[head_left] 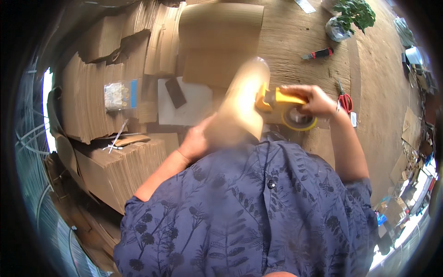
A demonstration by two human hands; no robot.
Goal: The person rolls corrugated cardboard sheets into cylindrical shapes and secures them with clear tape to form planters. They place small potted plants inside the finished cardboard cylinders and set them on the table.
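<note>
In front of my chest a tan cardboard piece (235, 104), perhaps a folded box, stands tilted and smeared by motion. My left hand (199, 137) grips its left side, the fingers partly hidden behind it. A yellow tape dispenser (287, 98) is in my right hand (316, 99), whose fingers wrap round its upper part. Below that hand hangs the tape roll (299, 119). The dispenser's front end meets the right face of the cardboard; whether tape is stuck there I cannot tell.
Stacks of flat cardboard (83, 97) fill the left side, with a clear bag (121, 95) lying on them. A cardboard stack (221, 37) lies ahead. At right are red-handled scissors (345, 102), a red and black cutter (319, 53) and a potted plant (353, 16).
</note>
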